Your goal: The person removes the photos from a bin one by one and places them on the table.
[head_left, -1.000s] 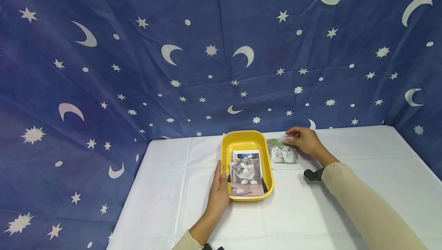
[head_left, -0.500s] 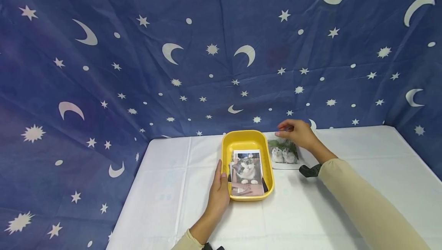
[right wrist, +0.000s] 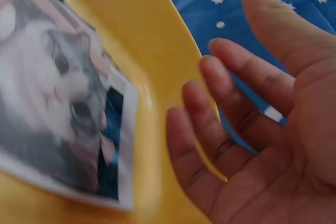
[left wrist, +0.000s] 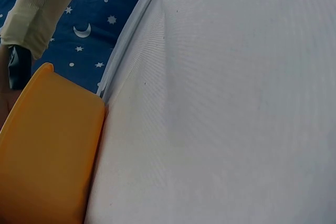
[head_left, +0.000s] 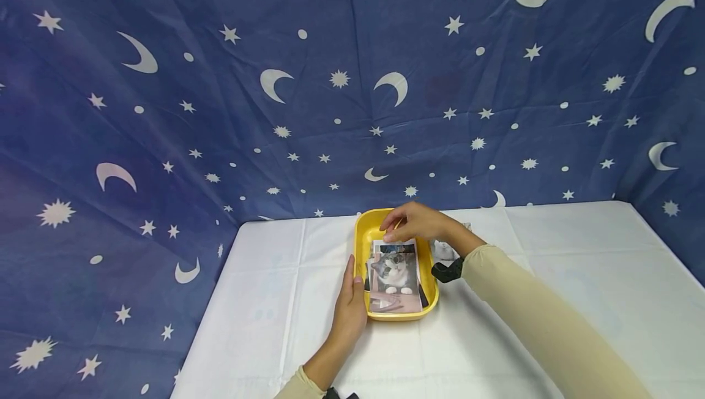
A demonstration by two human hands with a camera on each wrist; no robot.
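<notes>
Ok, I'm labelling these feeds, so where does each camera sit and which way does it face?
Head: on the person's head, forward and down at a yellow rounded-rectangular tray; left hand, right hand and beige sleeves show.
Left wrist: on that wrist, toward the tray's outer wall and white tablecloth; the right arm shows, the left hand doesn't.
Right wrist: on that wrist, at the right hand's palm side above the tray, moon-and-star blue cloth beyond.
Shared: head and right wrist both show the printed grey-and-white cat photo.

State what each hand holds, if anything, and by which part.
The left hand grips the yellow rounded rectangular plastic tray by its left side wall; the right hand, over the tray, holds nothing.
</notes>
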